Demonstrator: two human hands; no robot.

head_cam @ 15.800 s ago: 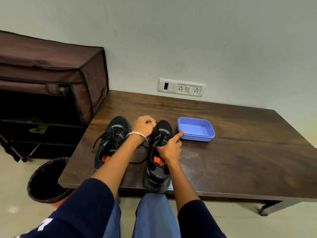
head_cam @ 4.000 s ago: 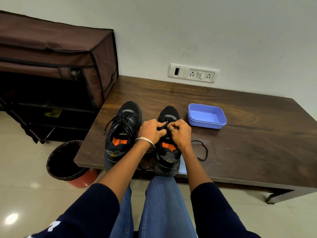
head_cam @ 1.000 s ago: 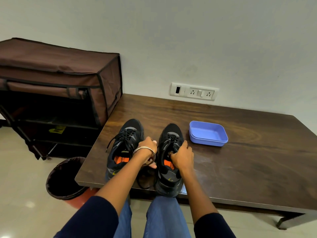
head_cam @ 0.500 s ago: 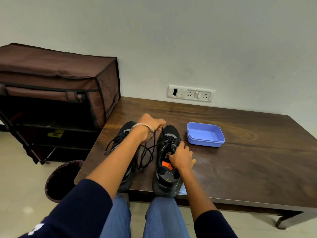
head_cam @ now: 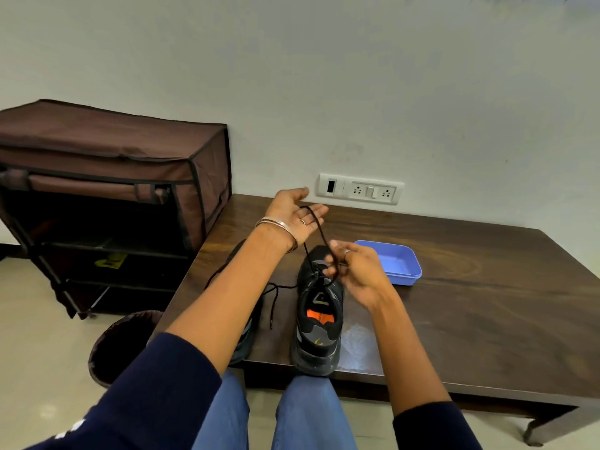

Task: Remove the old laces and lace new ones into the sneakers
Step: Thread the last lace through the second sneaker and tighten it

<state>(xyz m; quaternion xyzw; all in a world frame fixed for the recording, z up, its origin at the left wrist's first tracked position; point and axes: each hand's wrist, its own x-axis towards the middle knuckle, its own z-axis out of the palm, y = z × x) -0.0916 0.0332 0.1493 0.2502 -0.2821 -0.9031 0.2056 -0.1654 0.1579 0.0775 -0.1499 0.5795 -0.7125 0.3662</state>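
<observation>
- My left hand [head_cam: 293, 217] is raised palm-up above the surface [head_cam: 487, 287], fingers spread and released; the black lace [head_cam: 316, 228] drapes over them.
- My right hand [head_cam: 358, 271] has its fingers pinching the same lace just above the right sneaker [head_cam: 319, 323].
- That sneaker stands near the surface's front edge; the left sneaker [head_cam: 245, 339] sits beside it, mostly hidden by my forearm.
- A loose lace end [head_cam: 272, 300] trails between the shoes.
- A blue tray [head_cam: 397, 266] lies just right of my right hand.
</observation>
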